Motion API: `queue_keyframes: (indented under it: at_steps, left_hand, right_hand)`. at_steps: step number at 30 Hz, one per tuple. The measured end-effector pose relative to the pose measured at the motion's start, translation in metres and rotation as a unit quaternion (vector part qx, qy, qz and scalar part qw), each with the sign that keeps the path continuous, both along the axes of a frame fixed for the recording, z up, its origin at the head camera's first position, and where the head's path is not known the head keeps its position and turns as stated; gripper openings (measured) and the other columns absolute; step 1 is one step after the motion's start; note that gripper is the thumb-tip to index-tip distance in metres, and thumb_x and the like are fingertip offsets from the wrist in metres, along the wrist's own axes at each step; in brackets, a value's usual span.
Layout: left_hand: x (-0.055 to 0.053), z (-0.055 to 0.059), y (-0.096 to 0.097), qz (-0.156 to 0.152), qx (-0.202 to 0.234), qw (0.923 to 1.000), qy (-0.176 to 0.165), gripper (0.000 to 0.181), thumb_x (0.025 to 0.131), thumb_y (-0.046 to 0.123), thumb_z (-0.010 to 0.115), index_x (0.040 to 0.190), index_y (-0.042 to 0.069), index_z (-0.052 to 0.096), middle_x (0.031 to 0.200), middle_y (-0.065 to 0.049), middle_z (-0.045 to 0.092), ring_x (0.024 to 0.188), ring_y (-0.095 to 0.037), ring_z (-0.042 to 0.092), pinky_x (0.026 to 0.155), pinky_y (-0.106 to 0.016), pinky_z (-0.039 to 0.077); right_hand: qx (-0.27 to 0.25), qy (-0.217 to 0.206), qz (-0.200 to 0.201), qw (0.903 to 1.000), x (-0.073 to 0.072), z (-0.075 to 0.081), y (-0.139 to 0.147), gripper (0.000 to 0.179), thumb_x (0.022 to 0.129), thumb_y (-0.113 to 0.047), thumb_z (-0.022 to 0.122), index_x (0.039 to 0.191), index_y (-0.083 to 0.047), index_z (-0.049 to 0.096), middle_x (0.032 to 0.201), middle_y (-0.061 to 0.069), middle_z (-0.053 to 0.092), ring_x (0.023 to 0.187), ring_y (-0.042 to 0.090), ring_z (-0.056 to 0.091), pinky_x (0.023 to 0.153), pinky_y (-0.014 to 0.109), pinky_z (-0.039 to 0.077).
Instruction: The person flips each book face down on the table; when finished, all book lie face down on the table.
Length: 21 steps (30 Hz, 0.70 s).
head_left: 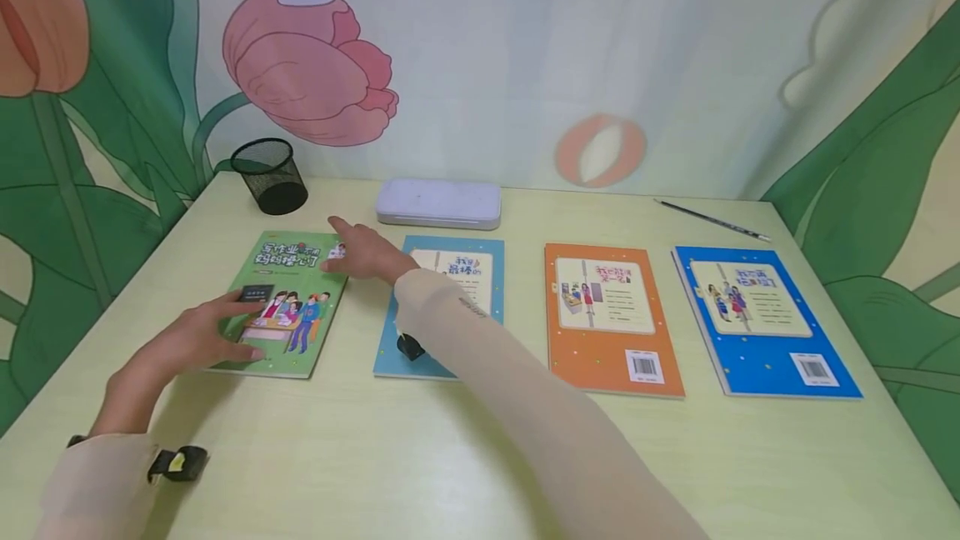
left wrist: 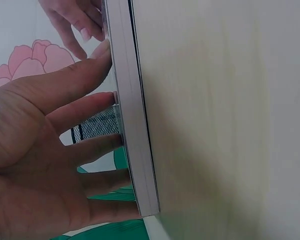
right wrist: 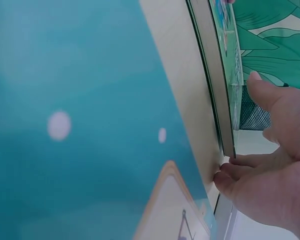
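Note:
A green book (head_left: 288, 302) with a cartoon cover lies flat at the left of the table. My left hand (head_left: 197, 336) reaches over its lower left part. In the left wrist view, the spread fingertips and thumb of the left hand (left wrist: 45, 135) touch the book's cover near its edge (left wrist: 132, 115). Across the body, my right hand (head_left: 367, 252) is at the book's upper right corner. The right wrist view shows the right hand's (right wrist: 280, 145) fingers by that corner, its thumb held apart from the cover. Beneath the right forearm lies a light blue book (head_left: 405, 315), partly hidden.
Farther right are an orange book (head_left: 600, 365) and a blue book (head_left: 761, 369), in the same row. A black mesh pen holder (head_left: 277, 182), a lilac pencil case (head_left: 438, 203) and a pencil (head_left: 712, 219) sit along the back, before a flower-printed curtain (head_left: 480, 65).

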<state>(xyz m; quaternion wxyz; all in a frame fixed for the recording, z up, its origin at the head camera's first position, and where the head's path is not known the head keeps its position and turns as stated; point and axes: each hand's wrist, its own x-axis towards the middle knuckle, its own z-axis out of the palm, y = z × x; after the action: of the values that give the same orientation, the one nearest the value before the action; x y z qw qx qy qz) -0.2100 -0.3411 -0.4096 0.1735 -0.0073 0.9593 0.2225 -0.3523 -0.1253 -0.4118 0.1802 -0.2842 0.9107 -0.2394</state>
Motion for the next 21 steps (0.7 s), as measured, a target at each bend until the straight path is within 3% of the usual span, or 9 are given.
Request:
queue_keyframes:
  at_steps: [5, 10, 14, 21]
  left_hand:
    - [0.000, 0.002, -0.002, 0.001, -0.007, 1.0000, -0.005, 0.091, 0.078, 0.035, 0.085, 0.148, -0.003, 0.040, 0.156, -0.040, 0.012, 0.139, -0.066, 0.014, 0.106, -0.078, 0.025]
    - [0.000, 0.001, -0.003, 0.004, -0.009, 0.9999, -0.006, 0.089, 0.079, 0.033, 0.084, 0.148, -0.002, 0.041, 0.157, -0.040, 0.012, 0.139, -0.066, 0.014, 0.106, -0.079, 0.024]
    - [0.001, 0.000, -0.001, 0.007, -0.003, 0.9999, -0.008, 0.089, 0.079, 0.032, 0.085, 0.148, -0.002, 0.040, 0.157, -0.039, 0.011, 0.139, -0.066, 0.013, 0.106, -0.078, 0.024]
    - [0.000, 0.002, 0.003, 0.010, -0.001, 0.9999, -0.010, 0.087, 0.079, 0.029, 0.085, 0.148, -0.003, 0.041, 0.157, -0.040, 0.011, 0.139, -0.066, 0.014, 0.106, -0.078, 0.026]
  right_hand:
    - [-0.006, -0.005, -0.008, 0.9999, 0.000, -0.002, -0.005, 0.080, 0.097, -0.043, 0.063, 0.161, -0.027, 0.017, 0.161, 0.004, 0.036, 0.150, 0.019, 0.032, 0.120, 0.032, 0.033]
    - [0.025, 0.027, -0.010, 0.9993, 0.000, -0.005, -0.011, 0.081, 0.095, -0.046, 0.064, 0.160, -0.028, 0.020, 0.159, 0.002, 0.040, 0.147, 0.019, 0.038, 0.116, 0.038, 0.037]
    - [0.054, 0.048, -0.020, 0.9971, -0.001, -0.008, -0.013, 0.089, 0.089, -0.052, 0.070, 0.160, -0.030, 0.020, 0.156, 0.000, 0.044, 0.143, 0.019, 0.043, 0.113, 0.039, 0.040]
    - [0.061, 0.056, -0.022, 0.9963, -0.003, -0.009, -0.011, 0.102, 0.079, -0.057, 0.078, 0.159, -0.030, 0.020, 0.155, 0.003, 0.045, 0.139, 0.024, 0.043, 0.112, 0.042, 0.041]
